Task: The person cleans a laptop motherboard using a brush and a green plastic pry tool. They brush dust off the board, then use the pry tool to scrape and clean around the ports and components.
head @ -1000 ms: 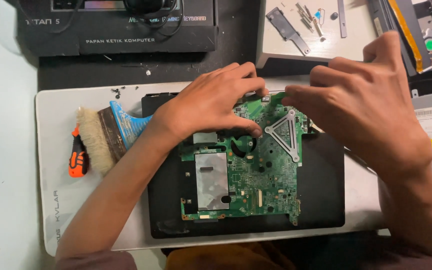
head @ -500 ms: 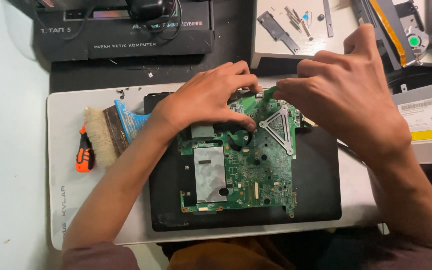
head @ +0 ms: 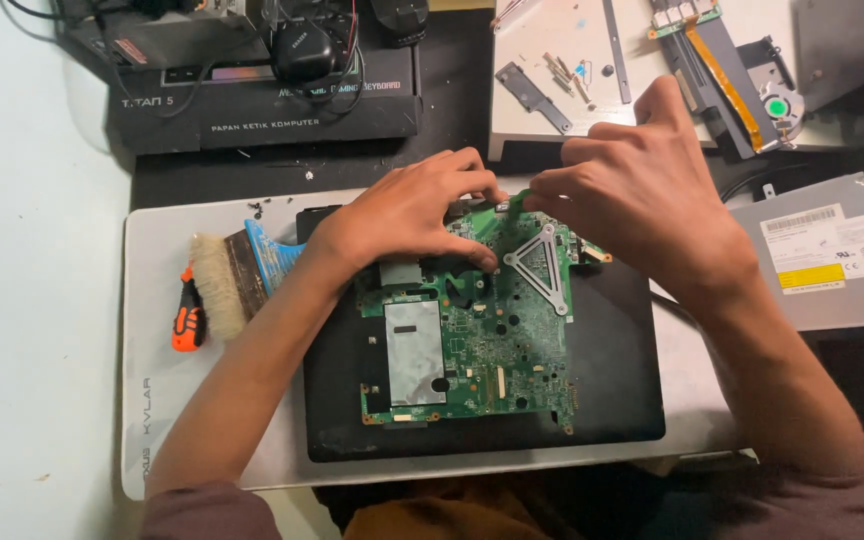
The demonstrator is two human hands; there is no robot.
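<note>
Left hand still pressed flat on green laptop circuit board; right hand keeps pinching its far edge; grip unchanged, only the view has shifted.

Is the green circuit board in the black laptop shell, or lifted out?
In: the green circuit board lies flat inside the black laptop shell, both hands at its far edge.

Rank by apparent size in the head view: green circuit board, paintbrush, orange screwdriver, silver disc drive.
1. Green circuit board, though hands cover its top.
2. Silver disc drive, partly cut off by the frame edge.
3. Paintbrush.
4. Orange screwdriver.
</note>
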